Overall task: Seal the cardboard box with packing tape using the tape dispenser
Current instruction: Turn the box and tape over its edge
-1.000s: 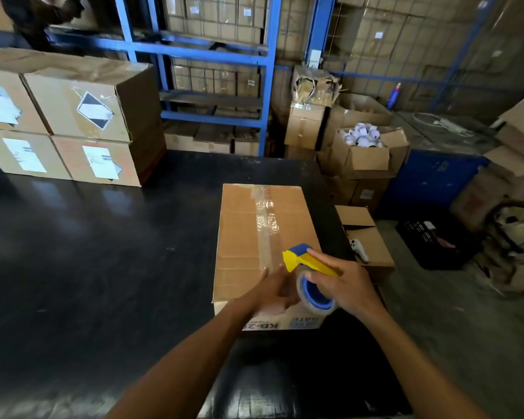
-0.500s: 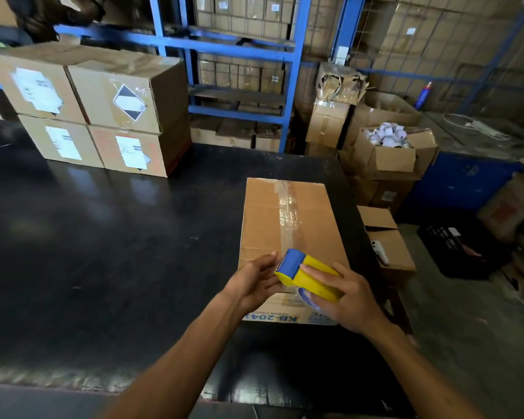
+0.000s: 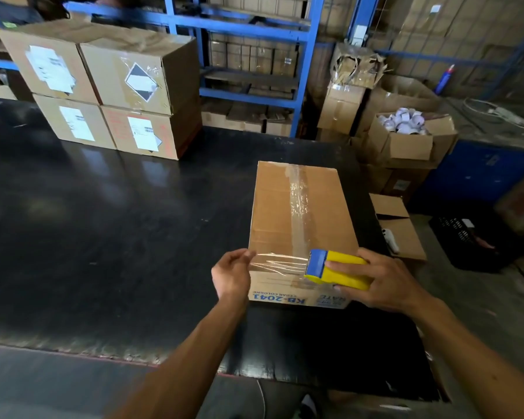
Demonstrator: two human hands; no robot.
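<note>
The black table point(image 3: 133, 222) is carrying the cardboard box point(image 3: 300, 213) at its right edge, one tape strip already running lengthwise along the top seam. The right hand point(image 3: 384, 282) is clamping the yellow tape dispenser point(image 3: 336, 269) over the near edge. Where both hands were bunched together a moment ago, the left hand point(image 3: 232, 275) is now pinching a fresh stretch of tape point(image 3: 280, 263) drawn sideways, probably starting a crosswise strip.

Left hand point(image 3: 232, 275): bare, no glove, ring or watch visible.
Right hand point(image 3: 384, 282): bare likewise, wrist unadorned.
Forearms: both uncovered, entering from 6 o'clock (left) and 5 o'clock (right); no sleeve shows up to the frame's edge.
Footwear: a pale shoe tip, blurred, at 6 o'clock.
</note>
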